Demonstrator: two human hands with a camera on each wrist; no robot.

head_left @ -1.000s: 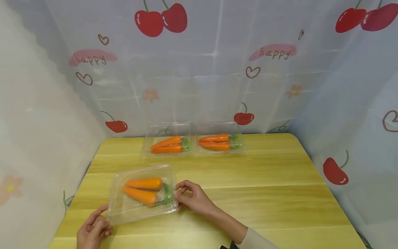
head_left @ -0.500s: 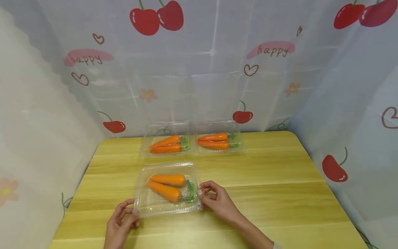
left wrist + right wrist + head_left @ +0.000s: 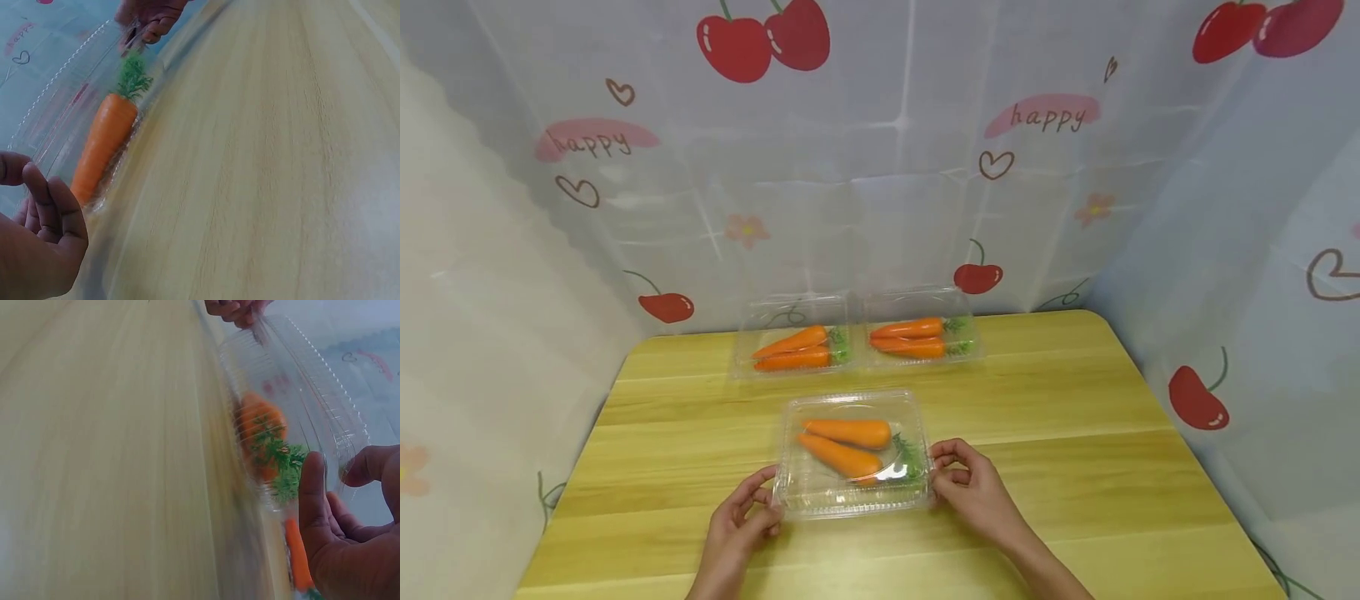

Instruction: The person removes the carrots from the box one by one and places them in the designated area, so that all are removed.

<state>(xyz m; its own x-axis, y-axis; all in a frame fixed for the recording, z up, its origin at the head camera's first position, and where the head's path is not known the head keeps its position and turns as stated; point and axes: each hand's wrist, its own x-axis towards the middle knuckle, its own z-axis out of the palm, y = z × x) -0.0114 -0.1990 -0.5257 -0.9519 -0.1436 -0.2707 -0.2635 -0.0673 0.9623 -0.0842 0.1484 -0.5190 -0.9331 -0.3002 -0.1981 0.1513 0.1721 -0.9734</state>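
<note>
A clear plastic clamshell container [image 3: 850, 502] with two orange carrots [image 3: 848, 432] inside, green tops to the right, is held between both hands near the front middle of the table. My left hand [image 3: 737, 525] pinches its left edge near the front corner. On the opposite side, my right hand [image 3: 981, 496] pinches the right edge between thumb and fingers. The lid is down over the carrots. In the right wrist view, the container's ridged wall [image 3: 234, 369] hangs close over the table, and the feathery carrot greens [image 3: 287, 465] lie nearest the right hand.
Two similar clear containers stand side by side at the table's back edge, the left one [image 3: 741, 350] and the right one [image 3: 917, 298], each with two carrots. A curtain [image 3: 880, 200] with printed cherries encloses the wooden table [image 3: 1060, 417] at the back and sides.
Both hands have carried the container of carrots rightward, from the table's left part to its front middle, and it has straightened from its slant. The back containers have stayed put.
</note>
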